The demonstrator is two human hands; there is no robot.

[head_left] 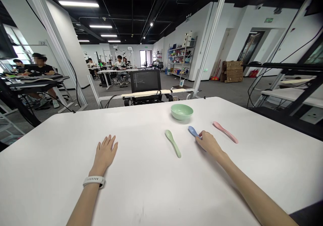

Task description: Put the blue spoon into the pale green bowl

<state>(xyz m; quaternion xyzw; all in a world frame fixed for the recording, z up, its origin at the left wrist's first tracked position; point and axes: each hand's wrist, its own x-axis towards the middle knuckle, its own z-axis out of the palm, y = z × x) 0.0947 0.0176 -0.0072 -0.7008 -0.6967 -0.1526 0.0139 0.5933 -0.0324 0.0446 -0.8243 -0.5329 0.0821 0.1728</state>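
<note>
My left hand [106, 152] lies flat on the white table [63, 141], fingers stretched out, holding nothing; a white watch is on its wrist. My right hand [209, 144] is closed around the handle of a blue spoon [193, 130], whose bowl sticks out toward the far left. A green spoon [173, 143] lies to the left of it and a pink spoon [225, 132] to the right. A pale green bowl [182, 111] stands just behind the spoons.
A black office chair [146, 84] stands beyond the table's far edge. White frame posts [209, 44] rise at the back corners. Other people sit at desks far left and in the background. A dark desk with cables is at the right.
</note>
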